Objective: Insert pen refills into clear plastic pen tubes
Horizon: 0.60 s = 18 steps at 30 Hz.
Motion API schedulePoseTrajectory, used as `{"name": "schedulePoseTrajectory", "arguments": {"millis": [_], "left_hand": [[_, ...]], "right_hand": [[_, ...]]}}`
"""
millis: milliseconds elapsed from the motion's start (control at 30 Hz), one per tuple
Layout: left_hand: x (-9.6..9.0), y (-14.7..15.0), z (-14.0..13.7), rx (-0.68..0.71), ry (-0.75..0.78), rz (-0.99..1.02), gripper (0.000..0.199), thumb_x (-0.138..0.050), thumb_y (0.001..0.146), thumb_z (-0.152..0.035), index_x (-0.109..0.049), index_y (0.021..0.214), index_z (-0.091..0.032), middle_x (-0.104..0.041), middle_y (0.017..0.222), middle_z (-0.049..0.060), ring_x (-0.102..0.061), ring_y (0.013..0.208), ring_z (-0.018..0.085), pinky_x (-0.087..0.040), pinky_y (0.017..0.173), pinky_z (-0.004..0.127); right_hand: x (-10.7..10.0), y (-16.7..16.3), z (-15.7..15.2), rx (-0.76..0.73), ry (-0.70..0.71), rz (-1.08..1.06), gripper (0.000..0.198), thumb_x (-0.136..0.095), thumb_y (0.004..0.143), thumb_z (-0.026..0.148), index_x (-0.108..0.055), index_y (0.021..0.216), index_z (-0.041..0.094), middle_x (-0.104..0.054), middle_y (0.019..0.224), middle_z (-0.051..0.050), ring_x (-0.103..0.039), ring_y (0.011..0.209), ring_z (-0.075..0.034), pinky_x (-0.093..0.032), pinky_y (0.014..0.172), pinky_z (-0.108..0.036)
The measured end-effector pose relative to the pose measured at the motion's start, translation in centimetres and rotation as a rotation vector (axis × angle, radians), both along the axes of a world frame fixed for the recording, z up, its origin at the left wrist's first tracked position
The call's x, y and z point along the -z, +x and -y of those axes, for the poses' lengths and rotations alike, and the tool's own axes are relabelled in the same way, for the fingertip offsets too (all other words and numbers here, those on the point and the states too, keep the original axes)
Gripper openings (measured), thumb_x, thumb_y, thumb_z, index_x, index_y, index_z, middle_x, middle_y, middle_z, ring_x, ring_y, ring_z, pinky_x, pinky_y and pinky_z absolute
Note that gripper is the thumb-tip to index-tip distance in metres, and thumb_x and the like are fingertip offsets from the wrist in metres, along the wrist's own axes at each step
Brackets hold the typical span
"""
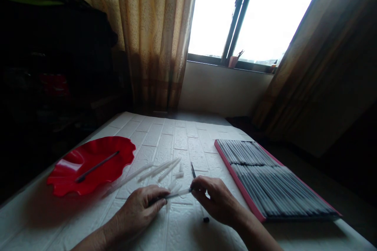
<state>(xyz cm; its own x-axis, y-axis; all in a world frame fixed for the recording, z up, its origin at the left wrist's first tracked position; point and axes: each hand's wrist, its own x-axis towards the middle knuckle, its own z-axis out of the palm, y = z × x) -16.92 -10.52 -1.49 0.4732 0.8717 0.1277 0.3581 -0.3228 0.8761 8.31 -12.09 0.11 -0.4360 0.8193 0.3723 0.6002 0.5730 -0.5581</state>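
Two bare hands meet over a bench (179, 137) whose white cover is embossed with a brick pattern, in a dim room lit from a sliding window (216, 8). Patterned golden curtains (156, 27) hang on either side of it above a pale wall (218, 90); on the sill stand a pink cup (232, 62) with thin sticks in it and, farther right, a small bottle (273, 66). The left of the room is too dark to make out beyond a red object (54, 85). On the bench's left side sits a red dish (125, 145) with a wavy rim, one dark slim pen (97, 167) lying slantwise inside. On the right, a shallow pink box (240, 182) holds slim grey pens (282, 188) packed side by side in two rows. Between the two containers lie loose translucent tubes (169, 169), with short clear pieces (178, 175) near them. The left hand (141, 206) has its grip closed around one end of a translucent pen barrel (180, 193); the right hand (216, 196) pinches at the other end, so the barrel hangs between them just above the bench. A thin dark refill (193, 170) points up beyond the right fingertips; whether they hold it too, I cannot tell. Below lies a small black cap (206, 220).
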Motion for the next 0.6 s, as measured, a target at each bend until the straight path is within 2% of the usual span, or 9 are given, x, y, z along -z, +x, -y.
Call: {"name": "schedulePoseTrajectory", "arguments": {"millis": [100, 200, 300, 500, 600], "left_hand": [[0.1, -0.2, -0.4, -0.04, -0.085, 0.078, 0.021, -0.068, 0.075, -0.029, -0.077, 0.093, -0.023, -0.077, 0.094, 0.003, -0.069, 0.092, 0.023, -0.049, 0.084, 0.031], [0.2, -0.8, -1.2, -0.083, -0.195, 0.165, 0.031, -0.073, 0.071, -0.04, -0.075, 0.095, -0.021, -0.075, 0.079, 0.003, -0.068, 0.075, 0.021, -0.05, 0.063, 0.027], [0.0, -1.4, -1.9, -0.112, -0.286, 0.251, 0.044, -0.075, 0.069, -0.053, -0.073, 0.096, -0.019, -0.067, 0.062, 0.0, -0.062, 0.059, 0.017, -0.041, 0.046, 0.021], [-0.7, -1.1, -1.8, -0.167, -0.379, 0.411, 0.049, -0.078, 0.063, -0.059, -0.074, 0.092, -0.02, -0.067, 0.067, 0.001, -0.062, 0.063, 0.016, -0.041, 0.049, 0.021], [-1.0, -0.6, -1.4, -0.198, -0.399, 0.48, 0.046, -0.077, 0.066, -0.06, -0.072, 0.089, -0.02, -0.068, 0.074, 0.002, -0.065, 0.071, 0.018, -0.045, 0.054, 0.023]], "right_hand": [[-0.2, 0.0, -0.1, 0.01, -0.016, -0.02, 0.009, -0.053, 0.087, 0.017, -0.06, 0.081, 0.019, -0.059, 0.067, 0.002, -0.05, 0.057, -0.011, -0.036, 0.055, -0.022], [-0.5, 0.1, -0.2, 0.049, -0.034, -0.074, 0.007, -0.055, 0.085, 0.018, -0.06, 0.08, 0.019, -0.055, 0.064, 0.003, -0.046, 0.055, -0.01, -0.034, 0.052, -0.021], [-0.7, -0.1, -0.3, 0.059, -0.063, -0.122, 0.008, -0.056, 0.085, 0.019, -0.06, 0.079, 0.019, -0.053, 0.062, 0.003, -0.044, 0.055, -0.011, -0.034, 0.051, -0.021], [0.6, -1.6, -0.1, -0.019, -0.074, -0.102, 0.006, -0.06, 0.081, 0.015, -0.062, 0.076, 0.018, -0.059, 0.063, 0.002, -0.051, 0.055, -0.01, -0.038, 0.053, -0.02], [1.2, -2.5, 0.1, -0.107, -0.084, -0.073, 0.002, -0.064, 0.082, 0.02, -0.066, 0.082, 0.019, -0.065, 0.069, 0.0, -0.057, 0.059, -0.011, -0.043, 0.058, -0.02]]}}
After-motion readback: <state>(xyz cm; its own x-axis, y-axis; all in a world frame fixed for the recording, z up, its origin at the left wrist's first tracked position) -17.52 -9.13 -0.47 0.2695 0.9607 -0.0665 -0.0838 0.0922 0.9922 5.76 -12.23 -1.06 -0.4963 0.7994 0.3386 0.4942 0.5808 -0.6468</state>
